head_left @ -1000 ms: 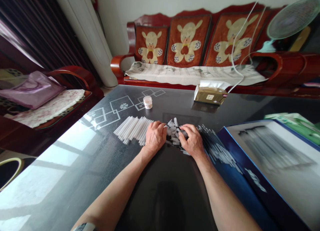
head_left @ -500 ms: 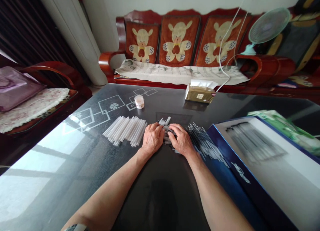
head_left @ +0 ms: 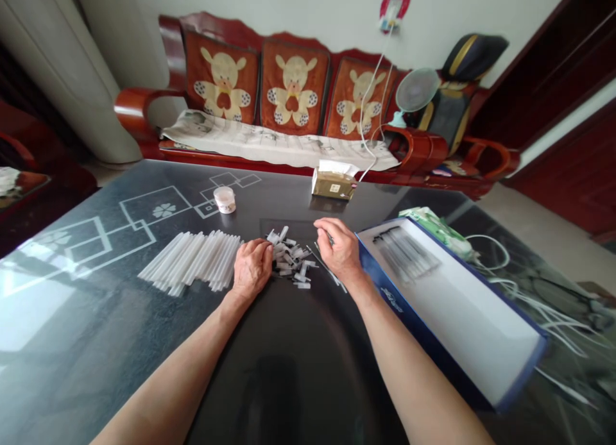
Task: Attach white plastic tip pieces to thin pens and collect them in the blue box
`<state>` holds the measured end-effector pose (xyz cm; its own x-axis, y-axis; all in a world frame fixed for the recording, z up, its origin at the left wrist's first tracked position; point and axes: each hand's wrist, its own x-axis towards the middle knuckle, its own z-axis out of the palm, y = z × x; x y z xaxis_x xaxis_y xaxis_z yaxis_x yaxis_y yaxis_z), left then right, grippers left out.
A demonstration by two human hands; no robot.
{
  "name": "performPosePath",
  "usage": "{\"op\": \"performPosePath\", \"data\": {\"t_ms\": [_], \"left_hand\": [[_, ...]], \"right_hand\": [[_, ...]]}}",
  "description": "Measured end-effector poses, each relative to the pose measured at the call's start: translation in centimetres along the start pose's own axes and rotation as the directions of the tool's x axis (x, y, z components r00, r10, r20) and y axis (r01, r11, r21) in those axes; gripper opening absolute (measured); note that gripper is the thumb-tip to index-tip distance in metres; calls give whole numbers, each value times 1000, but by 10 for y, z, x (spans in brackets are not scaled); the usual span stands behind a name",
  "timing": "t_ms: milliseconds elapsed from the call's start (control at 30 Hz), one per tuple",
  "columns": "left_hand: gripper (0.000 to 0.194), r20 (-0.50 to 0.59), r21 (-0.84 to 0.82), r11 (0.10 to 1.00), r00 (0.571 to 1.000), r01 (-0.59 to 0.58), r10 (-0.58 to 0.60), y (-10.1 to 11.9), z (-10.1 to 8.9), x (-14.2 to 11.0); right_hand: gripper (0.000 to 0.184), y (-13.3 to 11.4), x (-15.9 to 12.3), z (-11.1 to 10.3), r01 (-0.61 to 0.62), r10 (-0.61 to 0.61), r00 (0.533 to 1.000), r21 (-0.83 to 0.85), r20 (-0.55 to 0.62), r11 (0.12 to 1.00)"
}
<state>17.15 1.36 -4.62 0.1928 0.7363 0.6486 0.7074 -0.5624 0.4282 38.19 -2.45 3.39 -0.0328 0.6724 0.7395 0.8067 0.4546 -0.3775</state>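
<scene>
My left hand (head_left: 251, 267) rests curled on the dark table (head_left: 110, 342), its fingers against a heap of small white plastic pieces (head_left: 291, 262). What it holds is hidden. My right hand (head_left: 337, 244) sits to the right of that heap, fingers pinched together on thin dark rods (head_left: 328, 269) that lie beside it. To the left of my left hand lies a row of white tubes (head_left: 190, 260). An open blue box (head_left: 450, 304) with a white inside stands right of my right hand, with a bundle of thin rods (head_left: 404, 252) at its far end.
A small white jar (head_left: 224, 199) and a tissue box (head_left: 333, 181) stand farther back on the table. A green packet (head_left: 433, 226) and white cables (head_left: 539, 291) lie beyond the blue box. A red wooden sofa (head_left: 269, 105) with bear cushions and a small fan (head_left: 414, 92) stand behind.
The view has swung to the right. My right hand has drawn away from the left and off the heap, toward the blue box. My left hand stays at the heap's left side.
</scene>
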Motion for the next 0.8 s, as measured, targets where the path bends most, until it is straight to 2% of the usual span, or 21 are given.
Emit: {"op": "performPosePath", "data": {"t_ms": [100,167,200,267,333,400,567,700,733,800], "left_hand": [[26,-16,4,1000,1000,10,-10,-1,1,0],[27,-22,9,1000,1000,16,-16,-1,1,1],[27,-25,7,1000,1000,17,-17,-1,1,1],[27,-30,0,1000,999,22,-22,0,1,1],[26,-32,-8,1000,999,27,-28,0,2,1],[27,-28,-15,999,999,34,-34,0,2,1],[30,-6,-20,999,999,50,-50,-1,3,0],[29,-2,-32,997,998,68,-68,-1,2,0],[29,-7,-33,997,997,71,-71,-1,2,0],[28,-16,-34,997,997,69,-70,0,2,0]], "right_hand": [[23,28,10,-45,-102,101,995,-203,-11,974],[22,58,7,-71,-197,245,967,-387,76,901],[22,74,4,-81,-223,336,929,-488,156,844],[21,101,-7,-95,-252,532,806,-662,260,706],[22,118,-20,-99,-214,631,707,-754,319,621],[25,124,-31,-97,-172,667,660,-795,345,581],[30,121,-36,-84,-250,735,625,-825,263,507],[21,122,-22,-79,-341,808,540,-818,233,464],[19,122,-17,-80,-359,817,531,-814,225,457],[19,120,-6,-84,-386,816,542,-803,202,455]]}}
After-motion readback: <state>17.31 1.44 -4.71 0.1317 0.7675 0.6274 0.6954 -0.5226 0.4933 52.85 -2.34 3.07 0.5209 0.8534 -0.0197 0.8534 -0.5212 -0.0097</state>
